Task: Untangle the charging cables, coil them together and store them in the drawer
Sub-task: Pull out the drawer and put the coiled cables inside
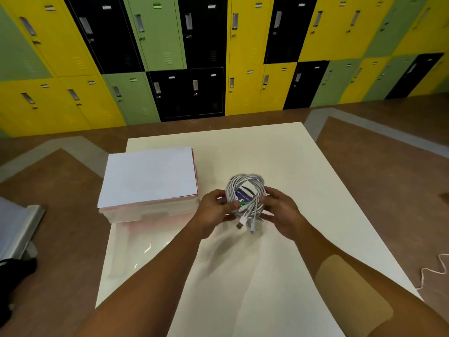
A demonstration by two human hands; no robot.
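Gripping the coiled cables [243, 179] from both sides over the tabletop's [279, 152] middle, left hand [213, 208] and right hand [283, 211] kept the loops from springing apart, plugs [244, 221] dangling, drawer box [145, 212] waiting at the left edge.

Both bare arms reach forward from the lower edge of the view and draw together toward the middle. The left forearm [150, 283] runs up and to the right, the right forearm [323, 254] up and to the left. A tan patch [352, 290] covers part of the right forearm. The left hand [212, 209] grips the left side of a coil of cables [245, 183], fingers curled round the strands. The right hand [283, 210] holds the right side, fingers curled over the top and thumb below. The palms face each other, close together.
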